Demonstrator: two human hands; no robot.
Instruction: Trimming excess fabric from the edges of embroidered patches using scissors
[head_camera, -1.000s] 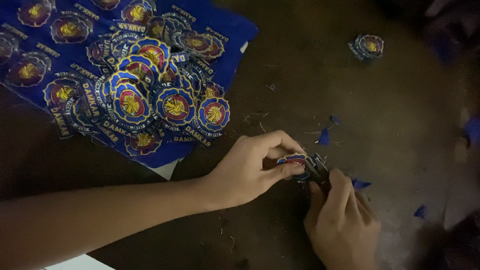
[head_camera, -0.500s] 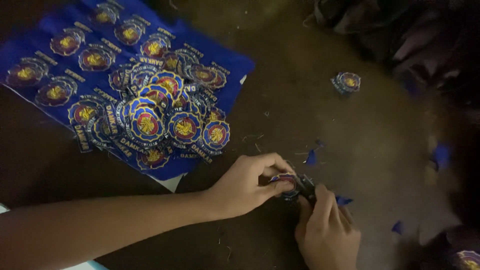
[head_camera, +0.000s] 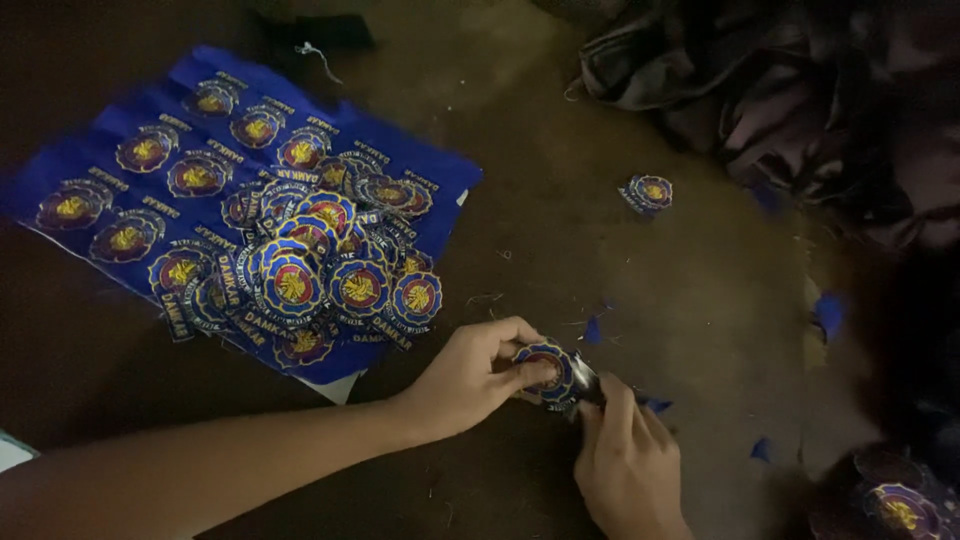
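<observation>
My left hand (head_camera: 470, 375) pinches a round blue embroidered patch (head_camera: 548, 372) with a red and yellow centre, low in the middle of the view. My right hand (head_camera: 625, 465) is closed around a small dark metal tool (head_camera: 585, 382), probably scissors, whose tip meets the patch's right edge. Both hands are close together over a dark brown floor (head_camera: 620, 260). To the left lies a blue fabric sheet (head_camera: 130, 140) with rows of the same emblems, and a heap of cut-out patches (head_camera: 320, 270) rests on its near end.
A single small stack of patches (head_camera: 648, 193) lies apart at upper right. Blue fabric scraps (head_camera: 592, 330) dot the floor around my hands. Dark bundled cloth (head_camera: 780, 90) fills the top right corner. Another patch (head_camera: 898, 510) shows at the bottom right corner.
The view has shifted, so the sheet and the heap sit lower and further right in frame. My hands keep the same grip on the patch and the tool.
</observation>
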